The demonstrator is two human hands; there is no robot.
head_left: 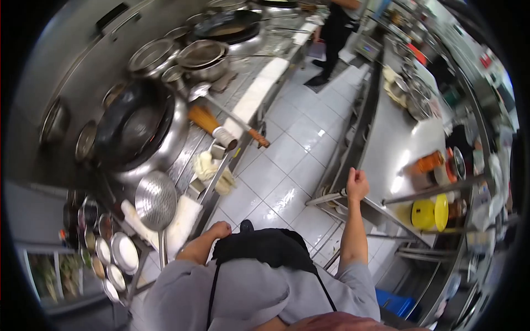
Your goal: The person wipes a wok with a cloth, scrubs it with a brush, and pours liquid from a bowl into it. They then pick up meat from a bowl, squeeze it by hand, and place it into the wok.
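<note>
Kitchen (287, 157), L fist (222, 229), R fist (358, 185) nr worktop (382, 144)

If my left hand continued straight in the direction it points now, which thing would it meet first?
Your left hand would probably cross above the tiled floor and first meet the steel counter on the right; depth is unclear, so it might pass over or under its edge.

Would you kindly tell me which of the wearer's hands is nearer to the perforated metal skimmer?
Left. The left hand is apart from the skimmer but on its side of the aisle; the right hand is farther off, by the opposite steel counter.
</note>
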